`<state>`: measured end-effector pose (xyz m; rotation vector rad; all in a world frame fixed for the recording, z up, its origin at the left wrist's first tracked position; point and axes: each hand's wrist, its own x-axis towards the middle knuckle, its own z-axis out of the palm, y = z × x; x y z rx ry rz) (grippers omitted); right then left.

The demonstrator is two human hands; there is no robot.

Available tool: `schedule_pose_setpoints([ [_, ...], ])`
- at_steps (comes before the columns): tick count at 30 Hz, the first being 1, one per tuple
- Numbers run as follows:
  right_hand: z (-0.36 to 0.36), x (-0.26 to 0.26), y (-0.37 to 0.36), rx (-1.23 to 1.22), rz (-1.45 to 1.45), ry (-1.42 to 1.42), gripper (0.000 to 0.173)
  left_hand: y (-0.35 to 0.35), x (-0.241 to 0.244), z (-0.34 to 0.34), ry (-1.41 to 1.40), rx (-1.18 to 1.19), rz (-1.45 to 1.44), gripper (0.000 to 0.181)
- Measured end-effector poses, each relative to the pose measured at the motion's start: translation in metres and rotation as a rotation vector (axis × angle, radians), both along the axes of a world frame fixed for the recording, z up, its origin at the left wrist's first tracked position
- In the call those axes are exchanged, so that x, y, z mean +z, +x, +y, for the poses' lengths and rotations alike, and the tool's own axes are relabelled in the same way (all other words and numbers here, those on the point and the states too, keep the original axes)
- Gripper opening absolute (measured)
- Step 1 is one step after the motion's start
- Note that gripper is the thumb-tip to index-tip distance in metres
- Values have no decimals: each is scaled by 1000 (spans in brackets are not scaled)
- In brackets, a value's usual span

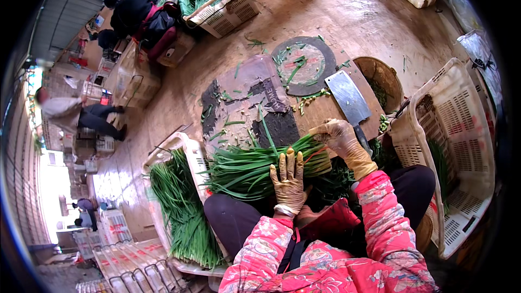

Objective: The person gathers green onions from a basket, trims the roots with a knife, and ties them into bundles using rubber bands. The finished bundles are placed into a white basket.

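Note:
A bundle of green leafy stalks, apparently garlic chives [244,171], lies across my lap, its cut ends to the right. My left hand [290,185], in a yellowed thin glove, lies over the bundle with its fingers across the stalks. Beside the cut ends is my right hand [340,140], gloved too, its fingers bent together at the bundle's upper edge. An orange-red tie [314,153] runs over the stalks towards this hand; whether the fingers grip it is hidden. Just beyond, a cleaver [348,95] rests on a wooden board [315,110], its handle pointing back towards my right wrist.
A white plastic crate [197,158] of chives stands at my left, another crate [468,130] at my right. Trimmings litter a worn mat [248,77] and a round disc [303,65]. Behind the board sits a bucket [397,85]. A person [77,110] is at far left.

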<state>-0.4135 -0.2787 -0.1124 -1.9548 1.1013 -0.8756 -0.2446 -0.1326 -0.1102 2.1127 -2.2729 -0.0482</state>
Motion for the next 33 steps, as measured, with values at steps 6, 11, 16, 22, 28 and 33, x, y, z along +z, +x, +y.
schedule_pose_setpoints([
  [6,4,-1,-6,5,-378,545,15,4,-2,7,-39,-28,18,110],
  [11,-9,-12,-34,-100,-646,564,13,2,-1,8,-37,-27,39,108],
  [16,-23,12,-215,-687,-535,224,17,3,7,12,-82,34,57,104],
  [22,37,146,-96,-36,-30,590,23,12,9,16,-85,116,95,97],
  [28,11,51,25,146,426,-228,21,5,3,17,-117,120,120,85],
  [33,-5,34,41,374,572,-272,13,13,12,19,-114,113,175,78],
])
